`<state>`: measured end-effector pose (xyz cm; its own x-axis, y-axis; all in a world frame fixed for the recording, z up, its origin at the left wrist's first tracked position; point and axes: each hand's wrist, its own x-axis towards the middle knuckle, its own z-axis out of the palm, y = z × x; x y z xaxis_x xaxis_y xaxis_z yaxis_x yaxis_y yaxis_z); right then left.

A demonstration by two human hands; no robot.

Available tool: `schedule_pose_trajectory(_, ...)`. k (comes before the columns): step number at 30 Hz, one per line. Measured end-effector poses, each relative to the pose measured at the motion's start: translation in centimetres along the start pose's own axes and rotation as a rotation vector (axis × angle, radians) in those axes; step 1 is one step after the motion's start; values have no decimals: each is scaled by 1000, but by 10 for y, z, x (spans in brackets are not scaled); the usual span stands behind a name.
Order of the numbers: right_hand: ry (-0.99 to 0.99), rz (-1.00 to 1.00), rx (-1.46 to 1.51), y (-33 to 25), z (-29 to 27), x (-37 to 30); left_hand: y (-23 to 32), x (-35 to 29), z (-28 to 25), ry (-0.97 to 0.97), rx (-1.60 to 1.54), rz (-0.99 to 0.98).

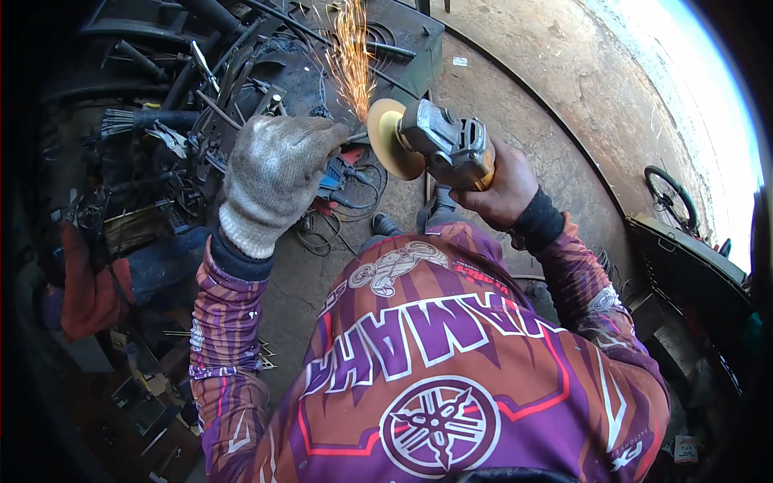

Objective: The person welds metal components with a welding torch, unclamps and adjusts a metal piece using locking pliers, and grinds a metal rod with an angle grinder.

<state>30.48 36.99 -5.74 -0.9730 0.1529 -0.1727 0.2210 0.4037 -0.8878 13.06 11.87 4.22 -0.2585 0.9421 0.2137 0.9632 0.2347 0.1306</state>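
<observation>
My right hand (509, 185), bare, is wrapped round the body of an angle grinder (439, 133). The grinder's pale yellow disc (394, 141) faces left, and orange sparks (352, 60) stream from its edge toward the far side. In a grey knitted glove, my left hand (274, 173) is closed just left of the disc. From its fingertips a short metal piece (356, 137) pokes out toward the disc's edge; the rest of the piece is hidden by the glove. Whether the two touch is hard to see, though sparks rise right there.
Beyond my hands stands a dark metal workbench (415, 36) with rods and tools on it. A blue and red machine with cables (334, 177) sits below my left hand. Clutter and a red cloth (88, 282) lie at left. A bicycle wheel (671, 197) is far right.
</observation>
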Motion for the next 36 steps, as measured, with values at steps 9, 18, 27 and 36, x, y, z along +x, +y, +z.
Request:
schedule_pose_trajectory(9,-6,8,-7,1,0,0,3,5,-2,42,-7,29)
schedule_pose_trajectory(18,14,-11,31,0,-3,-2,6,6,-5,7,-19,-6)
schedule_pose_trajectory(27,23,-29,-10,1,-4,-2,8,8,-5,19,-15,-8)
schedule_pose_trajectory(36,0,-23,-5,1,-4,-1,5,4,-2,23,27,21)
